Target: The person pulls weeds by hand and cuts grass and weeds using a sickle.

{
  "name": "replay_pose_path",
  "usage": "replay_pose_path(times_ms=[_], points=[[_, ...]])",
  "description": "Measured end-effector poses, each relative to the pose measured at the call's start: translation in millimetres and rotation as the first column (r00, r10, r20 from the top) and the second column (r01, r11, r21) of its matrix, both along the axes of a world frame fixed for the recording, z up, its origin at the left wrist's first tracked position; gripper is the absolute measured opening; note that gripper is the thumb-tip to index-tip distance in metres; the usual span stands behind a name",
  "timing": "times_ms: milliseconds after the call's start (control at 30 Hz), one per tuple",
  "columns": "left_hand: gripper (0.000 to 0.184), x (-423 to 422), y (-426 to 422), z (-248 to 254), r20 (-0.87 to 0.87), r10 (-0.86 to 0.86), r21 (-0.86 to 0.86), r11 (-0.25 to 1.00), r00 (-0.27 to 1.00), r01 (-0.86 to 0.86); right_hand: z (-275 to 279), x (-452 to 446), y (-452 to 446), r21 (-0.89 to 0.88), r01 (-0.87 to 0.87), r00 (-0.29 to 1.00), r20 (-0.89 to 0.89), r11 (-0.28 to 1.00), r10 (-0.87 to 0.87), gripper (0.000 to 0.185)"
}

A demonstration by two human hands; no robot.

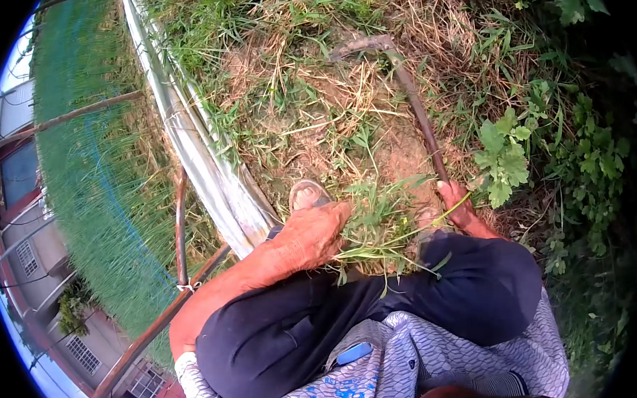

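My right hand (459, 203) is closed around the end of a long wooden handle. It belongs to a sickle (416, 105), whose dull, soil-coloured blade points left over the ground ahead of me. Beside my knee, my left hand (313, 236) is closed in a fist on a bunch of green weeds (379, 228). Leafy stems stick out to the right of the fist, between my knees; its fingertips are hidden underneath. Cut straw and low grass lie on the bare soil (396, 150) under the sickle.
White plastic sheeting (183, 134) runs along the left, with wooden poles (178, 229) and a dense green crop (90, 162) beyond it. Broad-leaved plants (502, 155) grow close on the right. My sandalled foot (307, 194) is just ahead of my left hand.
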State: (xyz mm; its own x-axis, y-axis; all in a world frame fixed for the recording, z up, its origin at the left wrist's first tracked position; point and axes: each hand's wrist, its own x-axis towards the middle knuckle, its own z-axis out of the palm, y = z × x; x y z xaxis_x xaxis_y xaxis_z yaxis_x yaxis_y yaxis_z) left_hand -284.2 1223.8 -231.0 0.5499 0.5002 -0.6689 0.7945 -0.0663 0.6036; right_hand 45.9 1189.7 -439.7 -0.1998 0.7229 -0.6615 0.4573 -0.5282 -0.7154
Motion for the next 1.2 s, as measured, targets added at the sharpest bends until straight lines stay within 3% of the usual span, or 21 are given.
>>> replay_pose_path(times_ms=[67, 133, 200, 267, 333, 500, 567, 633, 700, 733, 800, 833, 867, 933, 1000, 1033, 1133, 1200], points=[[0.037, 10, 4, -3, -0.100, -0.068, -0.105, 0.993, 0.993, 0.057, -9, -5, 7, 0.007, 0.016, 0.998, -0.053, 1.000, -0.016, 0.042], [0.037, 11, 5, -7, -0.031, -0.069, -0.096, 0.993, 0.997, 0.066, -15, -7, 7, 0.020, 0.008, 0.997, -0.079, 1.000, -0.007, 0.043], [0.037, 10, 9, -8, 0.024, -0.081, -0.042, 0.996, 0.996, 0.082, -18, 4, -1, -0.034, -0.007, 1.000, 0.019, 0.999, 0.007, 0.043], [0.035, 6, 20, -6, 0.047, -0.050, 0.004, 0.999, 0.998, 0.050, -65, 60, -75, 0.098, -0.085, 0.985, 0.159, 0.992, 0.069, 0.043], [0.039, 3, 16, -16, -0.057, -0.026, 0.024, 0.999, 0.998, 0.027, -39, 89, -99, 0.167, -0.103, 0.978, 0.197, 0.981, 0.070, 0.044], [0.038, -3, 31, -53, -0.046, 0.018, 0.104, 0.994, 0.999, -0.013, -10, 121, -101, 0.447, -0.366, 0.909, 0.361, 0.816, 0.210, 0.048], [0.030, -21, 38, -71, -0.161, 0.127, 0.280, 0.957, 0.979, -0.078, -15, 114, -57, 0.173, -0.200, 0.935, 0.329, 0.964, 0.135, 0.051], [0.028, -57, 49, -93, -0.205, 0.311, 0.469, 0.863, 0.928, -0.186, 1, 88, -4, 0.105, -0.012, 0.993, 0.118, 0.994, -0.001, 0.051], [0.025, -104, 65, -118, -0.172, 0.482, 0.583, 0.753, 0.859, -0.305, 32, 46, 52, 0.066, 0.045, 0.999, -0.024, 0.997, -0.044, 0.053], [0.027, -125, 73, -127, -0.167, 0.531, 0.631, 0.705, 0.831, -0.324, 61, 24, 79, 0.174, -0.212, 0.958, 0.232, 0.962, 0.170, 0.052], [0.036, -160, 86, -145, -0.141, 0.565, 0.764, 0.584, 0.813, -0.274, 78, -1, 112, 0.132, -0.281, 0.932, 0.274, 0.951, 0.238, 0.051], [0.036, -173, 82, -149, -0.137, 0.575, 0.764, 0.579, 0.806, -0.284, 94, -18, 120, 0.114, -0.195, 0.958, 0.233, 0.974, 0.165, 0.052], [0.044, -183, 80, -149, -0.173, 0.566, 0.739, 0.616, 0.806, -0.274, 85, -11, 128, 0.130, -0.342, 0.889, 0.366, 0.931, 0.275, 0.051], [0.054, -204, 74, -149, -0.214, 0.549, 0.708, 0.657, 0.808, -0.259, 97, -28, 141, 0.064, -0.323, 0.908, 0.303, 0.944, 0.290, 0.051], [0.070, -220, 53, -147, -0.192, 0.541, 0.770, 0.600, 0.819, -0.217, 104, -41, 148, 0.097, -0.407, 0.868, 0.351, 0.908, 0.351, 0.051], [0.074, -225, 47, -139, -0.310, 0.507, 0.751, 0.650, 0.804, -0.120, 103, -47, 147, 0.102, -0.424, 0.857, 0.364, 0.900, 0.363, 0.051], [0.072, -243, 33, -127, -0.453, 0.431, 0.658, 0.753, 0.780, -0.034, 105, -67, 144, -0.008, -0.425, 0.850, 0.340, 0.905, 0.402, 0.050], [0.071, -255, 25, -123, -0.493, 0.404, 0.690, 0.721, 0.771, 0.064, 103, -80, 140, -0.094, -0.345, 0.911, 0.206, 0.934, 0.357, 0.050]])
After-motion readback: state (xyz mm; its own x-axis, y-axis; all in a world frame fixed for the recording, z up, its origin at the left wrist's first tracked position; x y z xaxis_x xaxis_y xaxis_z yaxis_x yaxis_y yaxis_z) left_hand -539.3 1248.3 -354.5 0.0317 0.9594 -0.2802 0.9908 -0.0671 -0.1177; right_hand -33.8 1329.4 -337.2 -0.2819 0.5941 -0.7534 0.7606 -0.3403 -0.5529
